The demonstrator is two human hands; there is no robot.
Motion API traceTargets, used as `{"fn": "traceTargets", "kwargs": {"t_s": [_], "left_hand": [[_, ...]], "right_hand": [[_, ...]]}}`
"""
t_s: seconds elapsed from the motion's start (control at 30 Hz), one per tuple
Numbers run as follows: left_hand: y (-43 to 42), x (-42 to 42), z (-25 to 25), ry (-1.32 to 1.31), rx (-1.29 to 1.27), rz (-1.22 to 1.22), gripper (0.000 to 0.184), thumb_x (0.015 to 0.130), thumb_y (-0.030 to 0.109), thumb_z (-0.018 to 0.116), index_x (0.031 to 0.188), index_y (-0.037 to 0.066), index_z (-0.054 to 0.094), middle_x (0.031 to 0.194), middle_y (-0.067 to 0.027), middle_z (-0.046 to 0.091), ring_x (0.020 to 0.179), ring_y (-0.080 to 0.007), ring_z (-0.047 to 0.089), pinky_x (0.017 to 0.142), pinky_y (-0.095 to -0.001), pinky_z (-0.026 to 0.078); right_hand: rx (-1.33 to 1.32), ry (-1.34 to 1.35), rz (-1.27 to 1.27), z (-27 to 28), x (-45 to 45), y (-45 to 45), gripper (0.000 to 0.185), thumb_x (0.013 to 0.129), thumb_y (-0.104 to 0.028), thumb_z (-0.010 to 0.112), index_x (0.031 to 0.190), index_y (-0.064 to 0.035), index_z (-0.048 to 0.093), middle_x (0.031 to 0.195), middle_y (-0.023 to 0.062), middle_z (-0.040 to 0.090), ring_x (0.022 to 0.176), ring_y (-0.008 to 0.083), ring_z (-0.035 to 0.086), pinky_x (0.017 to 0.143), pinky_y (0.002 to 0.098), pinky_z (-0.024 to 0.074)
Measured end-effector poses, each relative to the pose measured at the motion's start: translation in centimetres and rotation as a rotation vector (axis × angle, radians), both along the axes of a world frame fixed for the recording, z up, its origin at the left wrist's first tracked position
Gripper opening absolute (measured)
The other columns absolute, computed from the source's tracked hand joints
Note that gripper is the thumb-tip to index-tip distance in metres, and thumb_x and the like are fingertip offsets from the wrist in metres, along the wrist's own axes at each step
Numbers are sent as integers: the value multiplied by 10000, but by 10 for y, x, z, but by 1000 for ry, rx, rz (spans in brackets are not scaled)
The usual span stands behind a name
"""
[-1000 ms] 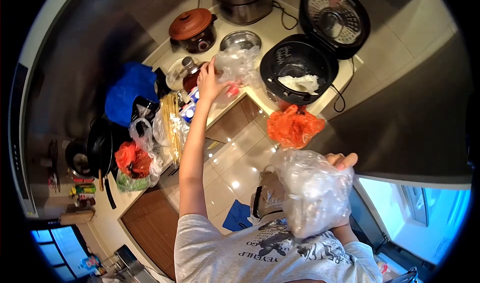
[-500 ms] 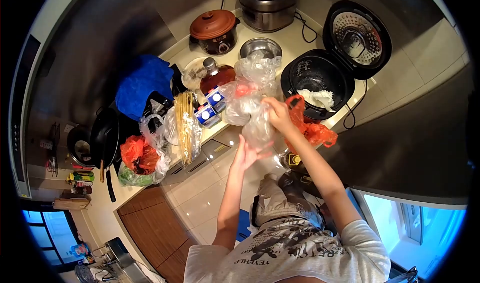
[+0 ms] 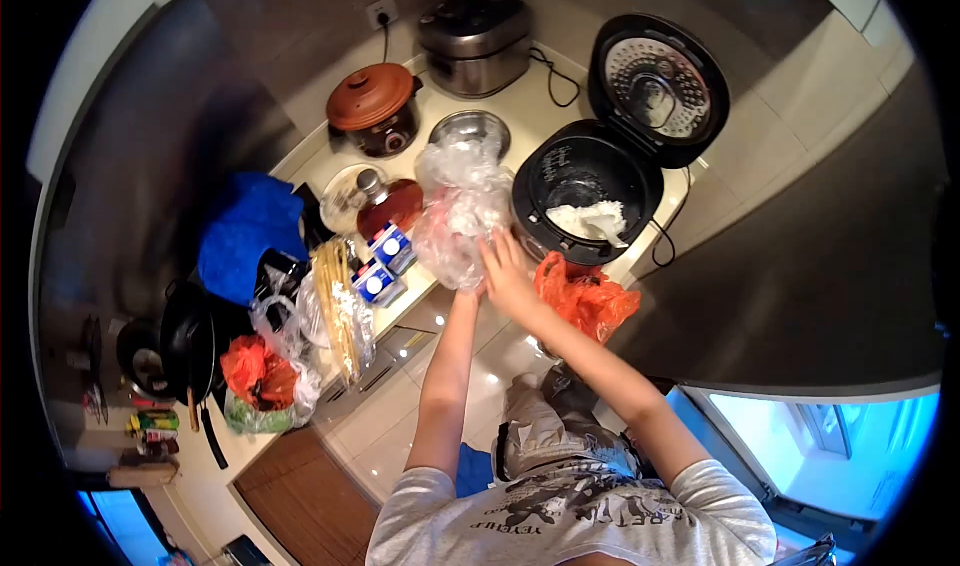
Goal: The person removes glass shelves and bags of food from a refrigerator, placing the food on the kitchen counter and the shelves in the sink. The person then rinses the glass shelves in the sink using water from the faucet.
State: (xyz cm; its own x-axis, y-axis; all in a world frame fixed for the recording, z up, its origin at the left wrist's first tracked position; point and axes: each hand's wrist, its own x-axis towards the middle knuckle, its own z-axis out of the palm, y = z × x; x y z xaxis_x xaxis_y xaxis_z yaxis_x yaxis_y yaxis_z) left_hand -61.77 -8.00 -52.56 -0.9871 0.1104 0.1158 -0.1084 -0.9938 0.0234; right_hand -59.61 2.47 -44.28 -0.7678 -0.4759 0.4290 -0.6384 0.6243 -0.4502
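Note:
A crumpled clear plastic bag point(image 3: 455, 251) is at the counter's front edge, between my two hands. My right hand point(image 3: 508, 278) has its fingers closed on the bag's right side. My left hand point(image 3: 478, 290) is at the bag's lower end; plastic and my right hand cover its fingers. Behind this bag lies more clear plastic point(image 3: 460, 166), with a pinkish patch showing through. Just right of my right hand, an orange-red plastic bag point(image 3: 590, 301) hangs over the counter edge.
An open rice cooker point(image 3: 540, 206) holds white rice point(image 3: 590, 221). Nearby are a steel bowl point(image 3: 490, 129), a brown-lidded pot point(image 3: 375, 106), a bottle of reddish-brown liquid point(image 3: 395, 209), blue-white cartons point(image 3: 376, 282) and packaged yellow sticks point(image 3: 338, 306). A lit open fridge point(image 3: 840, 466) stands lower right.
My left hand, open below the bag before, has moved up against it. My right hand has shifted down beside the left. The bag has moved back toward the counter; the camera view has turned.

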Motion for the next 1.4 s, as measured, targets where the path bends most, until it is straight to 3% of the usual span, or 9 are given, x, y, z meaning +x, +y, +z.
{"fn": "traceTargets", "kwargs": {"t_s": [0.37, 0.5, 0.53, 0.63, 0.93, 1.03, 1.1, 1.2, 1.4], "left_hand": [[-17, -20, -107, -271, -262, 85, 325, 832, 292, 439, 1097, 105, 466, 1071, -64, 515, 965, -216, 487, 876, -355, 373], [-67, -48, -245, -373, -375, -5, 313, 827, 303, 440, 1069, 111, 495, 1037, -68, 537, 946, -216, 494, 865, -351, 378], [-58, -16, -189, -16, -403, -179, 251, 810, 280, 464, 1002, 137, 537, 908, -71, 566, 896, -214, 503, 821, -389, 404], [-1, 17, -79, -720, -387, 142, 367, 780, 288, 512, 1112, 139, 467, 1085, -60, 500, 1057, -244, 434, 926, -492, 299], [-5, 10, -98, -538, -393, -8, 480, 798, 347, 430, 1198, 88, 369, 1292, -74, 313, 1156, -270, 333, 959, -466, 261], [-3, 28, -98, -739, -477, 119, 473, 785, 334, 451, 1187, 99, 364, 1232, -74, 374, 1078, -256, 409, 884, -439, 349], [-14, 45, -126, -847, -452, 186, 354, 760, 288, 524, 1067, 135, 437, 1085, -47, 494, 854, -200, 548, 682, -365, 483], [20, 94, -68, -1092, -255, 242, 216, 732, 206, 565, 926, 129, 507, 997, -17, 537, 805, -166, 557, 685, -323, 469], [8, 172, -88, -962, -244, 138, 89, 721, 179, 580, 789, 125, 557, 827, 18, 599, 749, -114, 567, 657, -299, 463]], "right_hand": [[-293, -234, 179, 90, 127, 117, 360, 763, -43, 476, 1122, -37, 446, 1193, 135, 411, 1148, 325, 321, 952, 403, 278], [-456, -244, 177, 158, 174, 177, 307, 792, -13, 431, 1097, -7, 465, 1090, 133, 504, 1018, 305, 471, 863, 378, 383], [-539, -175, 219, 170, 182, 196, 321, 782, -6, 451, 1103, -3, 457, 1073, 133, 511, 986, 297, 486, 843, 375, 392], [-720, 53, 197, 198, 202, 252, 273, 756, 22, 460, 1029, 28, 479, 1004, 143, 544, 899, 273, 523, 760, 353, 424], [-836, 418, -608, 261, 134, 443, 250, 808, -102, 506, 1018, -2, 416, 849, 77, 527, 777, 124, 502, 710, 253, 409], [-752, 197, -879, 248, 59, 517, 617, 713, -279, 637, 1191, -48, 323, 1046, 166, 480, 970, 245, 479, 807, 334, 400], [-293, 253, -1089, 227, 13, 539, 1000, 562, -389, 729, 1311, -128, 120, 1251, 295, 237, 1157, 412, 273, 904, 443, 316], [-82, 193, -1151, 228, -21, 545, 1184, 468, -432, 765, 1324, -164, -9, 1276, 324, 53, 1170, 487, 121, 973, 473, 205], [-314, 381, -1021, 221, -28, 549, 956, 480, -247, 766, 1251, -152, 210, 1253, 253, 141, 1174, 449, 111, 966, 435, 254]]}}
